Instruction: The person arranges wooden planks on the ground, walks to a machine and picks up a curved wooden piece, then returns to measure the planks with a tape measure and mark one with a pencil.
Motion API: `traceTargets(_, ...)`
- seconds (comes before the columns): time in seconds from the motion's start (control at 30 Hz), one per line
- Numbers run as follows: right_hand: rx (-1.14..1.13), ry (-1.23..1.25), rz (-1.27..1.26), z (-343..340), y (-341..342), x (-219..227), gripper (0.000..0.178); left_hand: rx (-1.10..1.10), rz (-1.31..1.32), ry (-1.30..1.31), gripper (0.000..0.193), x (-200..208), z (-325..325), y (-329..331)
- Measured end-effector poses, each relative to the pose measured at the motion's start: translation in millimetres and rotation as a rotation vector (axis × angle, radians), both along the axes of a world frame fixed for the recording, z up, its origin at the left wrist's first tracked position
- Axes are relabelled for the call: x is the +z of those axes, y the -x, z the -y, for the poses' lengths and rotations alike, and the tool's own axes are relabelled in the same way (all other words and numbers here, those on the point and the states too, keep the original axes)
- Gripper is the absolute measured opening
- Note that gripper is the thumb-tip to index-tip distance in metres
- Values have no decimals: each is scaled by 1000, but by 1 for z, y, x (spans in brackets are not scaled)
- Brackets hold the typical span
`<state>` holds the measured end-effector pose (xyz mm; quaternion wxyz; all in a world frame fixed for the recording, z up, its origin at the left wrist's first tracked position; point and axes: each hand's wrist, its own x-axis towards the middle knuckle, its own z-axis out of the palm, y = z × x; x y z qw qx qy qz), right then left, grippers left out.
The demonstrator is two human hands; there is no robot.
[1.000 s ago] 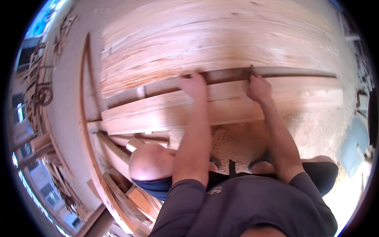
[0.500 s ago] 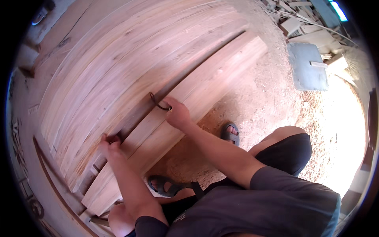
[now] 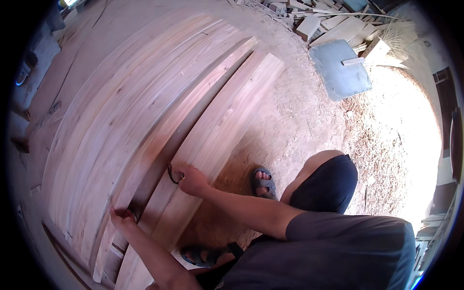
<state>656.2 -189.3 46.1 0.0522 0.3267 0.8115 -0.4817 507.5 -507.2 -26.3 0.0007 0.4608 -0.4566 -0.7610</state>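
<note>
My left hand (image 3: 123, 220) is closed around the near edge of a long pale wooden plank (image 3: 151, 155), its thumb on top and its other fingers partly hidden in the gap below. That plank is tilted up, apart from the boards beside it. My right hand (image 3: 191, 181) is closed on a dark curved metal hook (image 3: 170, 173), whose bend sticks out to the left over the gap. Under the right hand lies a pair of pale boards (image 3: 217, 126), side by side and nearest my body. The hook does not visibly touch the tilted plank.
Several more planks (image 3: 104, 128) lie side by side at the left. A grey sheet (image 3: 340, 70) rests on the ground at the back right, before a heap of wood offcuts (image 3: 333, 24). Wood shavings (image 3: 382, 145) cover the sunlit right side. My sandalled foot (image 3: 263, 180) stands beside the boards.
The plank in my left hand has tilted up and come apart from its neighbours. The hook in my right hand no longer reaches across to it. The whole view has shifted.
</note>
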Motion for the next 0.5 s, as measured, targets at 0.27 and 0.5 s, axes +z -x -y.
traceTargets(0.27, -101, -6, -101, 14, 4, -3, 20, 265, -1, 27, 23, 32, -8, 14)
traceTargets(0.5, -198, -67, -311, 11, -10, -18, 27, 63, -188, 990, 24, 119, -79, 37)
